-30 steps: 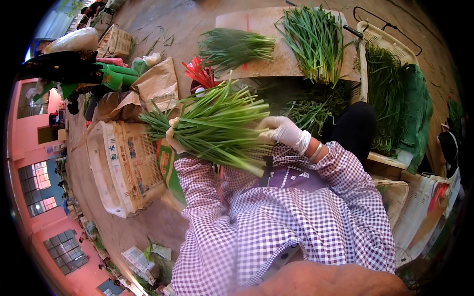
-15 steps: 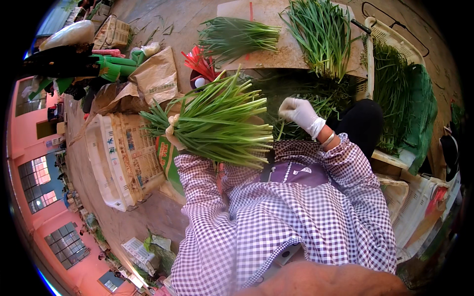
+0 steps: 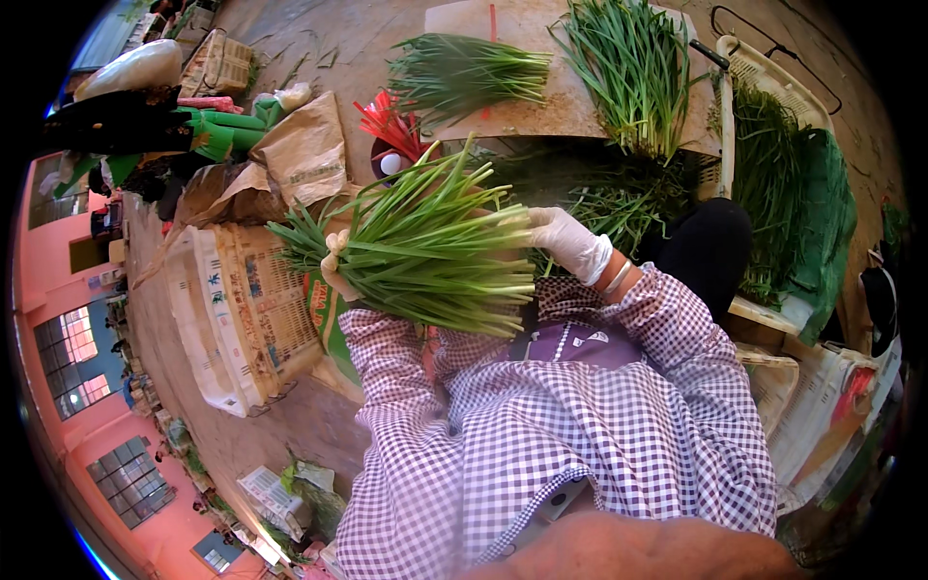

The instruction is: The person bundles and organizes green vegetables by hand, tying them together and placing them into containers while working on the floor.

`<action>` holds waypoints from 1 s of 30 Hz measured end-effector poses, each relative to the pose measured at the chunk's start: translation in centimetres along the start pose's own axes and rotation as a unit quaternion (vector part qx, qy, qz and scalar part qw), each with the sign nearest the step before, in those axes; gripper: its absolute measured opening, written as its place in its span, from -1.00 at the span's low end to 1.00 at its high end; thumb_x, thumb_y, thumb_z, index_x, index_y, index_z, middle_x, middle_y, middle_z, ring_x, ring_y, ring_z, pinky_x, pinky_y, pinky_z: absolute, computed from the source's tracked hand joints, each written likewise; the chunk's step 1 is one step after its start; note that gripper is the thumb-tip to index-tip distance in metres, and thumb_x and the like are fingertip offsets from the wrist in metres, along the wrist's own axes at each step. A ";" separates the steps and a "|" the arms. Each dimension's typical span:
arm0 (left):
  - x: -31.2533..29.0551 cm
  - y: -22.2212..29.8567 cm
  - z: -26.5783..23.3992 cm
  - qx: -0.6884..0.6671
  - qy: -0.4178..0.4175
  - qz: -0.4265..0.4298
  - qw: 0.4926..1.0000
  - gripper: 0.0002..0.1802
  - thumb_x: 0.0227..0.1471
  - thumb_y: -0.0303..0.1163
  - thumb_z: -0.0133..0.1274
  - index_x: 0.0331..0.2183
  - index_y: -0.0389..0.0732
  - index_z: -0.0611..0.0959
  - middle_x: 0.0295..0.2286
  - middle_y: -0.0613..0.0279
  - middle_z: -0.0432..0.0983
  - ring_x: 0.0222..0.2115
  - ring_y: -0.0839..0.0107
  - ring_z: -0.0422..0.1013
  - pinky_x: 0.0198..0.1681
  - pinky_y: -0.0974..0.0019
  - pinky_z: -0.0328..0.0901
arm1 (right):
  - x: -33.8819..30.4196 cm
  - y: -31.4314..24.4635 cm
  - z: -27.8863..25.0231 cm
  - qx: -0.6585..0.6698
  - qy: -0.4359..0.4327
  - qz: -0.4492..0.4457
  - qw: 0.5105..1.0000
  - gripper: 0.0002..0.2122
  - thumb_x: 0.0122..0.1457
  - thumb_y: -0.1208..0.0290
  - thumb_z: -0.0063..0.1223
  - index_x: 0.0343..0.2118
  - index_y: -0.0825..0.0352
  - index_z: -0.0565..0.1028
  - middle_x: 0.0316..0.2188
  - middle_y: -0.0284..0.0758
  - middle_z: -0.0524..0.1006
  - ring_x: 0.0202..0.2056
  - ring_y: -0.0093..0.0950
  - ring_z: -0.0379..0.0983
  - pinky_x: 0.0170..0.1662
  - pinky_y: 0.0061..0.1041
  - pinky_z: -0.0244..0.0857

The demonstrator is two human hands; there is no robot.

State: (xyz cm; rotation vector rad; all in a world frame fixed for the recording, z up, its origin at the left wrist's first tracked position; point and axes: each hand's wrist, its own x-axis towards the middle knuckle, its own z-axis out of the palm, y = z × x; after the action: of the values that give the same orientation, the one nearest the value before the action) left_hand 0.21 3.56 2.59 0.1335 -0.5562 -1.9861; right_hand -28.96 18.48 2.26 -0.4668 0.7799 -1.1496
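A thick bunch of garlic chives (image 3: 435,246) lies across in front of me, its pale cut ends to the right and its leaf tips to the left. My left hand (image 3: 337,263), in a pale glove, is wrapped round the leafy part; the stalks hide most of its palm. At the cut ends is my right hand (image 3: 570,244), white-gloved and with a bangle at the wrist. Its fingers are closed on the ends of some stalks, the fingertips a little blurred. Loose green leaves (image 3: 619,213) lie in a heap beyond this hand.
On a board (image 3: 570,114) ahead lie a flat pile of chives (image 3: 474,70) and a larger pile (image 3: 628,72). Red ties (image 3: 390,126) stand in a small tub. At right is a crate (image 3: 727,116) of greens with green netting (image 3: 826,222); stacked crates (image 3: 232,319) stand at left.
My right hand has moved left and slightly down, from apart from the bunch to its cut ends. The left hand and the bunch have hardly shifted.
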 end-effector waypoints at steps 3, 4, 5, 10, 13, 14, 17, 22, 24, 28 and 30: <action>-0.6 0.4 -0.6 -0.003 0.024 0.000 1.000 -0.92 -0.01 -0.34 -0.03 -0.42 -0.10 0.46 -0.35 0.39 0.46 -0.30 0.30 0.45 -0.18 -0.02 0.42 | -0.3 1.3 -3.5 -0.154 -0.031 0.010 0.988 -0.75 0.07 0.48 0.16 -0.16 0.36 0.55 -0.24 -0.36 0.59 -0.20 -0.55 0.48 -0.07 -0.51 0.34; -0.6 1.2 -2.1 0.008 0.024 -0.012 1.000 -0.92 -0.02 -0.34 -0.02 -0.42 -0.10 0.46 -0.36 0.40 0.45 -0.31 0.29 0.46 -0.19 -0.01 0.42 | -0.4 1.5 -5.7 -0.250 -0.039 0.015 0.967 -0.76 0.05 0.47 0.17 -0.18 0.33 0.56 -0.27 -0.36 0.60 -0.22 -0.51 0.49 -0.07 -0.49 0.34; -0.4 1.3 -2.3 0.012 0.023 -0.014 1.000 -0.93 -0.02 -0.35 -0.01 -0.42 -0.10 0.46 -0.36 0.40 0.45 -0.31 0.30 0.46 -0.19 -0.01 0.42 | -0.4 1.4 -7.1 -0.344 -0.046 0.020 0.938 -0.76 0.03 0.45 0.18 -0.20 0.31 0.57 -0.30 -0.36 0.60 -0.24 -0.47 0.51 -0.07 -0.47 0.34; -0.4 1.2 -1.6 0.017 0.014 -0.018 1.000 -0.93 -0.02 -0.36 -0.01 -0.43 -0.10 0.45 -0.36 0.40 0.45 -0.32 0.30 0.46 -0.19 0.00 0.43 | -1.4 0.1 -7.6 -0.758 0.253 -0.058 0.598 -0.66 -0.06 0.35 0.20 -0.14 0.20 0.53 -0.05 -0.29 0.49 -0.03 -0.30 0.40 -0.04 -0.29 0.33; -0.3 0.9 -1.3 0.005 0.015 -0.014 1.000 -0.92 0.00 -0.35 -0.01 -0.42 -0.11 0.45 -0.35 0.39 0.45 -0.31 0.28 0.46 -0.21 -0.01 0.44 | -0.5 -1.4 -4.3 -0.514 0.121 -0.154 0.835 -0.69 0.01 0.59 0.11 -0.12 0.28 0.52 -0.11 -0.23 0.52 -0.09 -0.31 0.46 0.02 -0.39 0.32; -0.4 0.9 -1.4 0.002 0.016 -0.014 1.000 -0.92 0.01 -0.34 -0.02 -0.41 -0.11 0.46 -0.35 0.38 0.45 -0.31 0.27 0.46 -0.22 -0.02 0.44 | 0.3 -0.9 -4.0 -0.493 0.079 -0.217 0.839 -0.68 0.02 0.64 0.07 -0.11 0.29 0.52 -0.11 -0.24 0.52 -0.10 -0.33 0.47 0.01 -0.42 0.33; -0.2 0.6 -1.2 -0.006 0.015 -0.013 1.000 -0.91 0.02 -0.34 -0.01 -0.40 -0.12 0.47 -0.35 0.38 0.45 -0.31 0.26 0.46 -0.24 -0.02 0.44 | 2.0 -0.6 -3.5 -0.435 -0.011 -0.284 0.854 -0.62 0.06 0.72 0.00 -0.02 0.30 0.49 -0.06 -0.26 0.52 -0.05 -0.37 0.46 0.06 -0.48 0.30; 0.3 0.8 -0.7 0.012 -0.012 -0.040 0.999 -0.92 0.02 -0.36 0.01 -0.38 -0.12 0.50 -0.38 0.37 0.49 -0.30 0.34 0.45 -0.12 0.02 0.42 | 3.8 0.0 -3.4 -0.332 -0.102 -0.180 0.920 -0.54 0.04 0.81 -0.08 0.03 0.30 0.47 0.01 -0.22 0.48 0.07 -0.37 0.38 0.16 -0.44 0.24; 0.0 0.8 -0.7 0.020 0.013 -0.037 0.999 -0.92 0.02 -0.36 0.01 -0.38 -0.12 0.51 -0.38 0.37 0.49 -0.30 0.34 0.45 -0.12 0.02 0.43 | 3.9 0.2 -3.6 -0.340 -0.126 -0.151 0.920 -0.59 0.04 0.77 -0.05 -0.02 0.31 0.50 -0.06 -0.20 0.52 -0.01 -0.35 0.44 0.11 -0.46 0.29; -0.1 1.1 -2.0 0.029 -0.001 -0.039 0.999 -0.90 0.01 -0.34 0.03 -0.38 -0.12 0.53 -0.38 0.35 0.51 -0.29 0.33 0.48 -0.14 0.02 0.44 | 3.7 0.0 -3.6 -0.496 -0.092 -0.205 0.839 -0.78 0.09 0.57 0.03 -0.18 0.30 0.56 -0.30 -0.20 0.57 -0.23 -0.29 0.51 -0.12 -0.42 0.38; -0.2 1.1 -2.7 0.017 0.010 -0.044 0.999 -0.90 0.01 -0.34 0.04 -0.38 -0.13 0.54 -0.38 0.35 0.52 -0.29 0.33 0.48 -0.15 0.02 0.45 | 3.3 -0.2 -3.7 -0.526 -0.075 -0.188 0.826 -0.80 0.07 0.55 0.06 -0.22 0.30 0.57 -0.32 -0.21 0.57 -0.25 -0.26 0.51 -0.13 -0.40 0.39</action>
State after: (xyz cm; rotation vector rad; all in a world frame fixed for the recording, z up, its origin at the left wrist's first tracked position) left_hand 2.09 2.44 0.66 0.2009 -0.5807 -2.0584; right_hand -31.19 15.50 -1.02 -1.6812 1.1837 -0.9234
